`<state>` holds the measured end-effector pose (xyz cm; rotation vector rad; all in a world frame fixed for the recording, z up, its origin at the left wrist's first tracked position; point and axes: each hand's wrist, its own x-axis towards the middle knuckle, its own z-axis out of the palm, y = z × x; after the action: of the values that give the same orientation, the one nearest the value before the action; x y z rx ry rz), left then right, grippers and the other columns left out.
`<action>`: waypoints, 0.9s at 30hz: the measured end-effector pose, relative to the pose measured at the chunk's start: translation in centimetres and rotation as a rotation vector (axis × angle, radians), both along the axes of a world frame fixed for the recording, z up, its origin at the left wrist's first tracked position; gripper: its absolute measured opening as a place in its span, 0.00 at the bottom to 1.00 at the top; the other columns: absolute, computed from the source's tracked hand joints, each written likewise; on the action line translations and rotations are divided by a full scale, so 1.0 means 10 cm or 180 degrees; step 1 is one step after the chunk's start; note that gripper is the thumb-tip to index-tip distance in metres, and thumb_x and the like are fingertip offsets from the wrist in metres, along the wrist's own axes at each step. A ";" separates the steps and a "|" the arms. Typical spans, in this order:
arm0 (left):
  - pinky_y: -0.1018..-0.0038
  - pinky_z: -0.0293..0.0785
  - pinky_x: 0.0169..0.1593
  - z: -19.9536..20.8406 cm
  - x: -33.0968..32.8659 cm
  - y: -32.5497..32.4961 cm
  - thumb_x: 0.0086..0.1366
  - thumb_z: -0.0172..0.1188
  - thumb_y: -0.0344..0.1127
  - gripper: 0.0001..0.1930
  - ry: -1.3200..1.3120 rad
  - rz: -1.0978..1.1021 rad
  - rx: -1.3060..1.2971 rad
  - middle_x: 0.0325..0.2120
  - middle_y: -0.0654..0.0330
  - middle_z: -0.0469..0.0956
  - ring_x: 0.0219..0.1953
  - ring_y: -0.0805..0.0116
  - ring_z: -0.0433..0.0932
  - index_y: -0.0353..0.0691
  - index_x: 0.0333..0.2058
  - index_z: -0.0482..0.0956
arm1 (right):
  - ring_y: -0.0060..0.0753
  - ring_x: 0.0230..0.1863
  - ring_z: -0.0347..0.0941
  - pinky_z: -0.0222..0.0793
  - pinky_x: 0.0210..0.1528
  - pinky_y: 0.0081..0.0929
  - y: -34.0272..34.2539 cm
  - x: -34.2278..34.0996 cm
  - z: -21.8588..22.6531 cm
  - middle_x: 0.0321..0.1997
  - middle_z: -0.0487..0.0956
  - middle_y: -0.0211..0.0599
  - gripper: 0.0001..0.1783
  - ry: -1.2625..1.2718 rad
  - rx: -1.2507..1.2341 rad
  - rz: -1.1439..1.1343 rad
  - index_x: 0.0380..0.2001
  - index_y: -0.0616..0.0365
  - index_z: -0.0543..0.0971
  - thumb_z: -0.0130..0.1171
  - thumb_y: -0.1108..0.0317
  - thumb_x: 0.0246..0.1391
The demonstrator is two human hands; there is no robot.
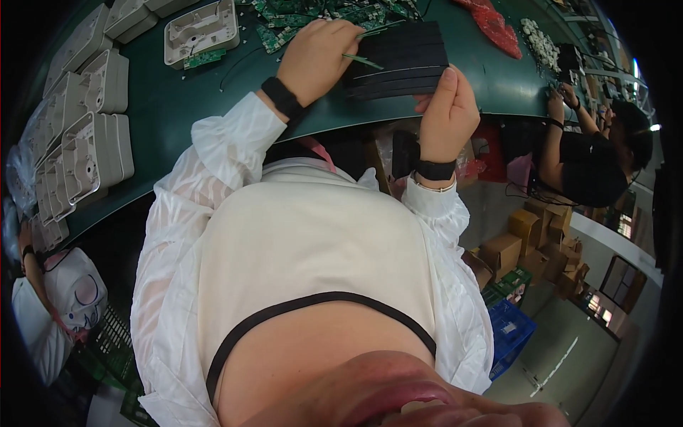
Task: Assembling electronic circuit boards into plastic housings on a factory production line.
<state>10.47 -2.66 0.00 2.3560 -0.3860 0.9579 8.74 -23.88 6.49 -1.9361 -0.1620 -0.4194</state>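
Note:
My left hand [319,53] grips thin green tweezers [364,61] whose tips rest on a stack of black flat pads [402,50]. The stack lies at the near edge of the green work surface [178,103]. My right hand [448,107] clasps the stack's near right corner, thumb on top. Both wrists wear black bands, and white sleeves cover my forearms.
Green circuit boards [284,25] lie just beyond my left hand, beside a white plastic housing [200,30]. More white housings [89,146] are stacked at the left. A red bag [496,28] lies far right. One co-worker [597,160] sits at the right, another [60,299] at lower left. Cardboard boxes [523,242] and a blue crate [509,334] stand on the floor.

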 end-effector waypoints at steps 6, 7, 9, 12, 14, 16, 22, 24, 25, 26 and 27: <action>0.58 0.79 0.45 0.36 -0.20 -0.04 0.65 0.59 0.27 0.11 0.0367 -0.0796 -0.0685 0.40 0.50 0.83 0.43 0.46 0.81 0.37 0.45 0.80 | 0.16 0.23 0.75 0.69 0.26 0.18 -0.03 -0.02 -0.10 0.25 0.82 0.31 0.19 -0.0090 -0.0177 -0.0019 0.51 0.65 0.82 0.54 0.59 0.74; 0.57 0.79 0.46 0.39 -0.24 -0.07 0.64 0.59 0.26 0.11 0.0738 -0.0907 -0.0840 0.40 0.49 0.82 0.44 0.45 0.81 0.36 0.45 0.79 | 0.16 0.23 0.75 0.69 0.26 0.18 -0.02 -0.02 -0.12 0.25 0.82 0.31 0.19 -0.0206 -0.0347 -0.0037 0.51 0.65 0.82 0.54 0.59 0.74; 0.60 0.79 0.47 0.44 -0.31 -0.15 0.64 0.58 0.24 0.13 0.0918 -0.1006 -0.0770 0.41 0.49 0.83 0.44 0.46 0.82 0.35 0.47 0.79 | 0.18 0.23 0.76 0.70 0.27 0.19 -0.04 0.00 -0.22 0.25 0.82 0.32 0.18 -0.0477 -0.0514 -0.0105 0.50 0.64 0.83 0.54 0.59 0.73; 0.65 0.79 0.48 0.48 -0.40 -0.22 0.63 0.58 0.21 0.17 0.1285 -0.1196 -0.0635 0.42 0.48 0.83 0.45 0.46 0.82 0.34 0.51 0.78 | 0.22 0.24 0.77 0.71 0.28 0.22 -0.06 0.01 -0.32 0.26 0.83 0.36 0.17 -0.1010 -0.0854 -0.0229 0.50 0.63 0.83 0.56 0.60 0.73; 0.64 0.79 0.46 0.47 -0.44 -0.21 0.63 0.57 0.21 0.16 0.1333 -0.1188 -0.0659 0.41 0.47 0.82 0.43 0.45 0.82 0.33 0.50 0.78 | 0.28 0.25 0.79 0.73 0.29 0.24 -0.05 0.01 -0.33 0.28 0.84 0.40 0.16 -0.1287 -0.1144 -0.0239 0.49 0.62 0.84 0.57 0.61 0.71; 0.63 0.79 0.45 0.44 -0.49 -0.20 0.63 0.56 0.21 0.16 0.1369 -0.1194 -0.0677 0.40 0.46 0.82 0.42 0.45 0.82 0.33 0.50 0.78 | 0.31 0.25 0.80 0.74 0.30 0.26 -0.06 0.01 -0.33 0.29 0.85 0.42 0.15 -0.1411 -0.1298 -0.0249 0.49 0.61 0.84 0.58 0.61 0.71; 0.58 0.79 0.42 0.48 -0.55 -0.13 0.61 0.60 0.25 0.11 0.1466 -0.1139 -0.0540 0.36 0.50 0.82 0.41 0.45 0.81 0.36 0.43 0.79 | 0.42 0.24 0.80 0.74 0.28 0.30 -0.08 0.03 -0.34 0.27 0.83 0.44 0.13 -0.1460 -0.1279 -0.0265 0.48 0.61 0.83 0.62 0.63 0.68; 0.58 0.79 0.42 0.48 -0.55 -0.13 0.61 0.61 0.25 0.11 0.1479 -0.1160 -0.0566 0.37 0.50 0.82 0.41 0.45 0.81 0.36 0.43 0.79 | 0.45 0.22 0.79 0.73 0.26 0.31 -0.07 0.03 -0.35 0.25 0.82 0.43 0.13 -0.1590 -0.1310 -0.0243 0.47 0.61 0.83 0.63 0.63 0.67; 0.58 0.79 0.42 0.47 -0.55 -0.13 0.61 0.61 0.24 0.11 0.1438 -0.1162 -0.0551 0.37 0.50 0.82 0.41 0.45 0.81 0.36 0.44 0.79 | 0.45 0.22 0.79 0.73 0.26 0.31 -0.07 0.02 -0.35 0.26 0.82 0.43 0.13 -0.1563 -0.1316 -0.0230 0.47 0.61 0.83 0.63 0.63 0.67; 0.58 0.79 0.42 0.47 -0.54 -0.13 0.61 0.61 0.24 0.12 0.1398 -0.1165 -0.0534 0.37 0.51 0.82 0.41 0.45 0.81 0.36 0.44 0.79 | 0.45 0.22 0.79 0.73 0.26 0.31 -0.07 0.02 -0.35 0.26 0.82 0.43 0.13 -0.1535 -0.1322 -0.0219 0.47 0.61 0.83 0.63 0.63 0.67; 0.59 0.79 0.42 0.46 -0.54 -0.13 0.61 0.61 0.24 0.12 0.1358 -0.1169 -0.0518 0.37 0.51 0.82 0.41 0.45 0.82 0.36 0.44 0.79 | 0.45 0.22 0.79 0.73 0.26 0.31 -0.07 0.02 -0.35 0.26 0.82 0.44 0.14 -0.1507 -0.1328 -0.0209 0.47 0.62 0.83 0.64 0.63 0.66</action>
<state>5.04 -3.97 4.64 2.1619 -0.5213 0.2939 8.90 -24.61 2.95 -2.2203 -0.5280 -0.9461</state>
